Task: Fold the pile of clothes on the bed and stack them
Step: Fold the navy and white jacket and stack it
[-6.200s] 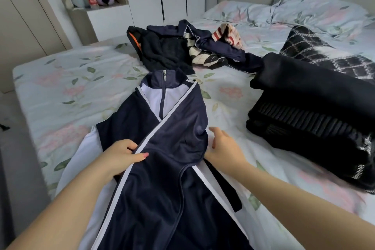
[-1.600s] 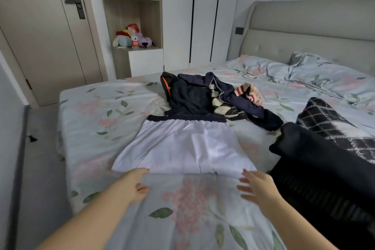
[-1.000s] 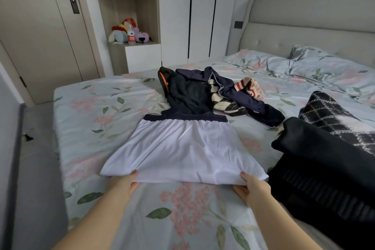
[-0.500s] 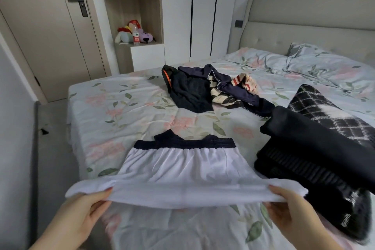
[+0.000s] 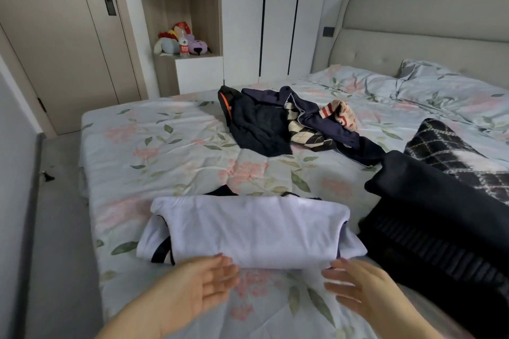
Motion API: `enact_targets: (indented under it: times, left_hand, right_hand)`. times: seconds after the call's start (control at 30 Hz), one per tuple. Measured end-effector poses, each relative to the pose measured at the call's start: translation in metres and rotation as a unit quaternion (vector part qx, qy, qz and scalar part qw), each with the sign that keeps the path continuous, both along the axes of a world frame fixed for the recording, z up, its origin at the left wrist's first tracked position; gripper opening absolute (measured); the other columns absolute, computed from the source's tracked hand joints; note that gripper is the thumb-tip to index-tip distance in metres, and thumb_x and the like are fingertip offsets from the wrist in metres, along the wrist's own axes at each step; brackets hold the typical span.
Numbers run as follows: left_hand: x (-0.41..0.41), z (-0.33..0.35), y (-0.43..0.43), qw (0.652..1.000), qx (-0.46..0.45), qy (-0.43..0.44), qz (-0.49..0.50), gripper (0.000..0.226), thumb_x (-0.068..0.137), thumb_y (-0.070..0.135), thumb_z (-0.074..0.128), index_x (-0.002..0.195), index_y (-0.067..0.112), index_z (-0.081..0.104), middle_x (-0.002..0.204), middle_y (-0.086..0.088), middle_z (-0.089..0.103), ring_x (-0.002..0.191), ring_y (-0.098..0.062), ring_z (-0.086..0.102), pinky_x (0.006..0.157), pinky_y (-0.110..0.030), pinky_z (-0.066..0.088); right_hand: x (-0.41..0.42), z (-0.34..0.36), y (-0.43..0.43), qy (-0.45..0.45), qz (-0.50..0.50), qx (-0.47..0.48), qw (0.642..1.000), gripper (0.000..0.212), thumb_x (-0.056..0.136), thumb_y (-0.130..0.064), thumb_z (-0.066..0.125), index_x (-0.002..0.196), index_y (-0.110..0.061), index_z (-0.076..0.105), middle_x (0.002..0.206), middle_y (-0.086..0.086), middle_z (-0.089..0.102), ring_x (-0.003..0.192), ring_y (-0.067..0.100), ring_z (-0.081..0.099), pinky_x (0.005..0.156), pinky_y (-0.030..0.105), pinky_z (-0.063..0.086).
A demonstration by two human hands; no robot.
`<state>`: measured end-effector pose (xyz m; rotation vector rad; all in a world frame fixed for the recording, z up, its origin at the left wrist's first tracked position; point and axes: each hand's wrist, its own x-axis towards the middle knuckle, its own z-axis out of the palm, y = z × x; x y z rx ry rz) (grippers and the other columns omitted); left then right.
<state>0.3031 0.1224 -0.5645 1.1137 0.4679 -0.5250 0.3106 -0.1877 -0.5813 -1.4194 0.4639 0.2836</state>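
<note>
The white and navy garment [image 5: 253, 231] is found lying flat on the near part of the bed [image 5: 154, 151]. It is doubled into a compact rectangle, with its rounded fold edge turned toward the person. Navy trim is seen at its left end and along its far edge. The fold is judged complete, and the bundle is laid square so that it can be lifted in one piece.

The left hand [image 5: 192, 283] and the right hand [image 5: 360, 286] are held apart, one toward each end of that near edge. The fingers are extended and loosely spread, and nothing is pinched. Both hands are blurred, so it cannot be determined whether the fingertips touch the cloth or stop just short. This placement is judged suited to sliding under the bundle from both ends, so that the layers are carried evenly. The looser left end is noted as the part most likely to slip open.

The stack of folded dark clothes [image 5: 440, 217] is recorded just beside the garment on the right, and is taken to be the destination. The unfolded pile [image 5: 281, 124] lies further up the bed, well apart, so a good share of the task is judged outstanding.

Beyond these, pillows [image 5: 440, 91] are noted at the head of the bed, and a shelf with plush toys [image 5: 179, 42] stands next to a closed door [image 5: 55, 36]
</note>
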Motion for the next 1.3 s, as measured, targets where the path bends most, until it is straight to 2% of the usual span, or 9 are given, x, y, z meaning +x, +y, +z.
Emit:
enact_targets:
  times: [0.13, 0.27, 0.4, 0.57, 0.7, 0.8, 0.9, 1.07, 1.3]
  left_hand:
    - [0.012, -0.022, -0.018, 0.994, -0.026, 0.106, 0.031, 0.064, 0.082, 0.03, 0.072, 0.122, -0.014, 0.05, 0.119, -0.028, 0.062, 0.104, -0.04, 0.066, 0.095, -0.047, 0.049]
    - [0.032, -0.03, -0.026, 0.985, -0.058, 0.098, 0.131, 0.05, 0.087, 0.032, 0.071, 0.118, -0.005, 0.057, 0.119, -0.026, 0.063, 0.112, -0.037, 0.06, 0.112, -0.046, 0.037]
    - [0.044, -0.034, -0.034, 0.979, -0.054, 0.067, 0.182, 0.03, 0.088, 0.023, 0.07, 0.109, 0.004, 0.06, 0.103, -0.018, 0.066, 0.089, -0.03, 0.063, 0.103, -0.044, 0.044]
    - [0.054, -0.046, -0.048, 0.97, -0.068, -0.019, 0.234, 0.045, 0.091, 0.029, 0.067, 0.132, 0.015, 0.055, 0.125, -0.009, 0.065, 0.11, -0.024, 0.063, 0.09, -0.036, 0.049]
    - [0.059, -0.043, -0.054, 0.961, -0.094, -0.075, 0.247, 0.03, 0.094, 0.032, 0.06, 0.123, 0.024, 0.061, 0.116, 0.002, 0.068, 0.1, -0.016, 0.065, 0.076, -0.032, 0.052]
    - [0.067, -0.038, -0.044, 0.968, 0.01, -0.072, 0.24, 0.018, 0.1, 0.033, 0.05, 0.098, 0.023, 0.066, 0.105, -0.001, 0.069, 0.088, -0.021, 0.062, 0.067, -0.033, 0.051]
    - [0.077, -0.042, -0.026, 0.956, 0.074, -0.052, 0.278, 0.019, 0.098, 0.026, 0.055, 0.099, 0.014, 0.071, 0.096, -0.006, 0.071, 0.08, -0.029, 0.063, 0.045, -0.035, 0.053]
    - [0.077, -0.045, -0.02, 0.926, -0.117, -0.044, 0.357, 0.012, 0.092, 0.026, 0.065, 0.101, 0.018, 0.07, 0.106, -0.004, 0.072, 0.098, -0.024, 0.068, 0.066, -0.038, 0.055]
    - [0.083, -0.04, -0.012, 0.913, -0.179, -0.024, 0.366, 0.018, 0.092, 0.03, 0.067, 0.101, 0.015, 0.067, 0.105, -0.01, 0.071, 0.094, -0.029, 0.068, 0.066, -0.043, 0.055]
  right_hand:
    - [0.003, -0.022, 0.015, 0.105, -0.055, 0.111, 0.987, 0.031, 0.092, -0.018, 0.066, 0.108, 0.008, 0.057, 0.093, 0.029, 0.069, 0.076, 0.041, 0.07, 0.064, 0.043, 0.055]
    - [0.015, -0.028, 0.029, 0.068, -0.102, 0.216, 0.969, 0.044, 0.091, -0.023, 0.067, 0.122, 0.004, 0.053, 0.108, 0.027, 0.068, 0.098, 0.037, 0.069, 0.085, 0.042, 0.051]
    - [0.029, -0.029, 0.036, 0.029, -0.067, 0.244, 0.967, 0.042, 0.089, -0.029, 0.068, 0.126, -0.012, 0.058, 0.111, 0.017, 0.072, 0.098, 0.03, 0.072, 0.079, 0.039, 0.056]
    - [0.045, -0.033, 0.038, 0.008, -0.053, 0.283, 0.958, 0.043, 0.086, -0.035, 0.073, 0.122, -0.015, 0.061, 0.11, 0.014, 0.073, 0.097, 0.031, 0.072, 0.065, 0.039, 0.061]
    - [0.047, -0.041, 0.042, 0.0, -0.066, 0.271, 0.96, 0.043, 0.085, -0.028, 0.073, 0.122, -0.011, 0.061, 0.112, 0.017, 0.072, 0.099, 0.036, 0.071, 0.073, 0.045, 0.06]
    - [0.047, -0.044, 0.038, 0.008, -0.08, 0.291, 0.953, 0.035, 0.092, -0.016, 0.066, 0.123, -0.003, 0.058, 0.111, 0.021, 0.071, 0.097, 0.039, 0.071, 0.067, 0.046, 0.06]
    - [0.045, -0.042, 0.036, -0.003, -0.081, 0.313, 0.946, 0.03, 0.092, -0.007, 0.062, 0.121, 0.0, 0.059, 0.108, 0.02, 0.072, 0.094, 0.037, 0.072, 0.065, 0.046, 0.06]
    - [0.046, -0.038, 0.037, -0.017, -0.074, 0.336, 0.939, 0.031, 0.091, -0.021, 0.066, 0.121, -0.017, 0.059, 0.107, 0.016, 0.073, 0.099, 0.038, 0.07, 0.081, 0.055, 0.057]
    - [0.049, -0.033, 0.038, -0.002, -0.095, 0.376, 0.922, 0.023, 0.1, -0.012, 0.051, 0.121, -0.009, 0.057, 0.103, 0.018, 0.074, 0.09, 0.036, 0.073, 0.064, 0.047, 0.06]
